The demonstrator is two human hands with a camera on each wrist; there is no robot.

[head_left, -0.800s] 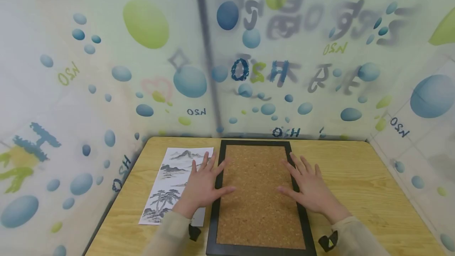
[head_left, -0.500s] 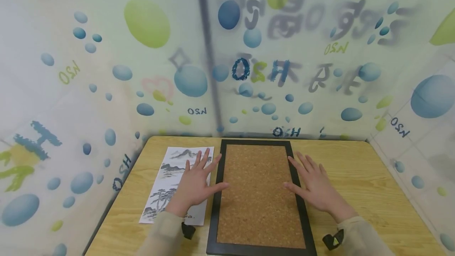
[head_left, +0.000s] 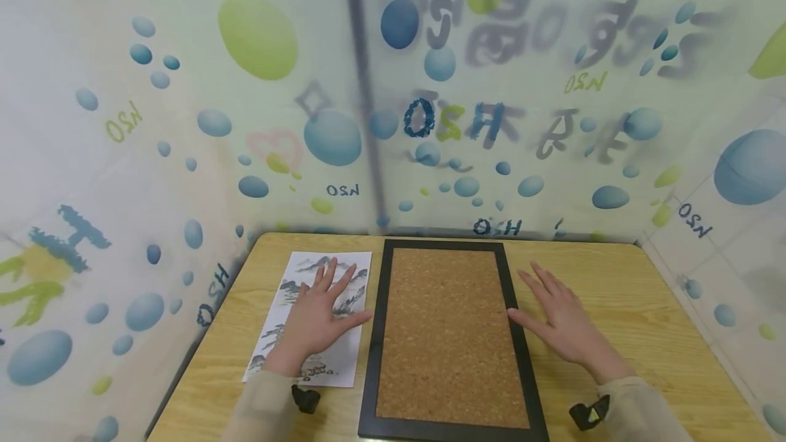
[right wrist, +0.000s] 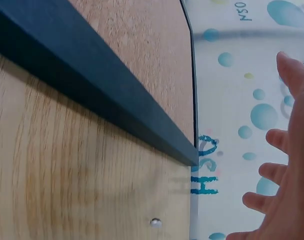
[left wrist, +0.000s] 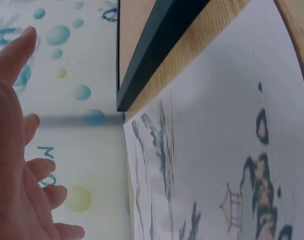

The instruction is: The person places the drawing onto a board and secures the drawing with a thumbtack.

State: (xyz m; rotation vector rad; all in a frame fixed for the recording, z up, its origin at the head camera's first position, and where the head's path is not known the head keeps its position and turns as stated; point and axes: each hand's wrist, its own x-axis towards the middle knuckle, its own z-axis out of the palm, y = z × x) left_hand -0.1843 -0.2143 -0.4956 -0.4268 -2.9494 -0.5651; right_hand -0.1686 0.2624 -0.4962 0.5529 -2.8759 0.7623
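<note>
A cork board (head_left: pixel 451 340) in a black frame lies on the wooden table, its long sides running away from me. To its left is a white sheet of paper (head_left: pixel 345 357) with ink drawings of mountains, trees and, in the left wrist view, a small pavilion (left wrist: pixel 232 206). My left hand (head_left: pixel 314 319) is spread above the paper, fingers apart, covering part of the drawing. Over the board's right edge and the table beside it, my right hand (head_left: pixel 561 322) is held with straight fingers. Both wrist views show the hands raised off the surface, holding nothing.
The wooden table (head_left: pixel 638 333) extends to the right of the board. A patterned curtain-like wall (head_left: pixel 540 155) with blue and green drops stands right behind the table's far edge, and similar walls close both sides. A small shiny round spot (right wrist: pixel 155 222) shows on the table.
My hands have moved apart: the left has gone left from the board's edge to over the paper, the right has shifted right. The board and paper stay in place.
</note>
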